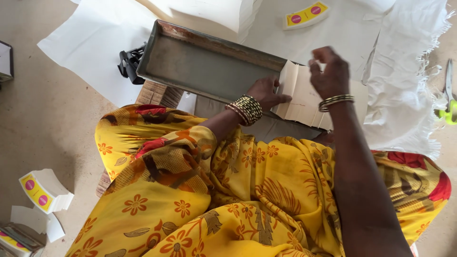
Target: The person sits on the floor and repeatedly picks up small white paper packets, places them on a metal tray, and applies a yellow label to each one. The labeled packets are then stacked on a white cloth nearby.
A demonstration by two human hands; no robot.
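Folding judged in progress: creased white paper sheet [300, 97] lies at the near right end of the metal tray [209, 62]; it is pressed flat by the left hand [267, 93], fingers spread; its upper edge is pinched by the right hand [328, 71]; an evenly aligned next crease is judged necessary.

One long grey metal tray [209, 64] lies on the floor. Two hands are at work, a left hand [269, 93] and a right hand [329, 74]. Two stacks of yellow labels with pink dots show [42, 191] [306, 15], and one green-handled pair of scissors [450, 102].
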